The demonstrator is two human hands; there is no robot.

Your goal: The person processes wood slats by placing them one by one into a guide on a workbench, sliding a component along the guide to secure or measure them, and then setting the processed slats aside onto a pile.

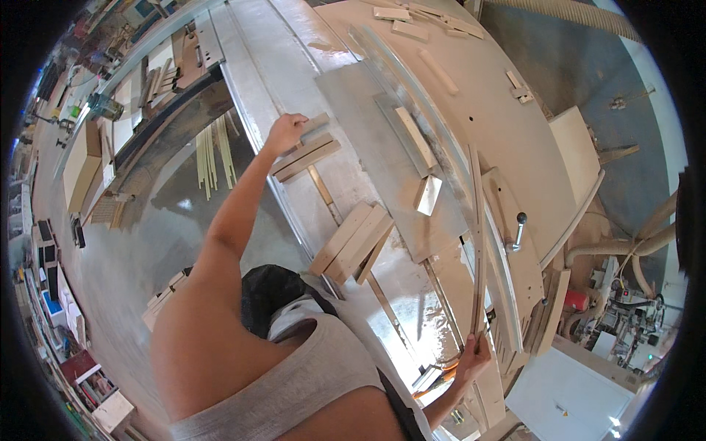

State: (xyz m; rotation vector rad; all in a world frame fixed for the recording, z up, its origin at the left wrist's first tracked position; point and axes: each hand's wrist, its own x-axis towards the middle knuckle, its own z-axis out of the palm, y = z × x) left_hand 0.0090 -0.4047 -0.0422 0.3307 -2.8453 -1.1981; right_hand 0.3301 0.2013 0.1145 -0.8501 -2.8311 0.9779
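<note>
My left hand (285, 134) is stretched out over the metal machine table (250, 62), its fingers closed on the end of a short wooden block (315, 125). Just below that hand, a few more wooden pieces (307, 156) lie side by side. At lower right my right hand (473, 359) grips the near end of a long thin wooden strip (478, 250), which runs away from me along the metal fence (504, 272). Nearer my body sits a stack of wider wooden blocks (353, 242). Two more blocks, one long (416, 138) and one short (428, 195), lie between my hands.
A brown board surface (456, 110) beyond the fence carries several offcuts (408, 28). A lever with a black knob (520, 228) stands beside the fence. Thin strips (213, 158) lie low at left. A white cabinet (570, 393) and hoses (625, 246) are at right.
</note>
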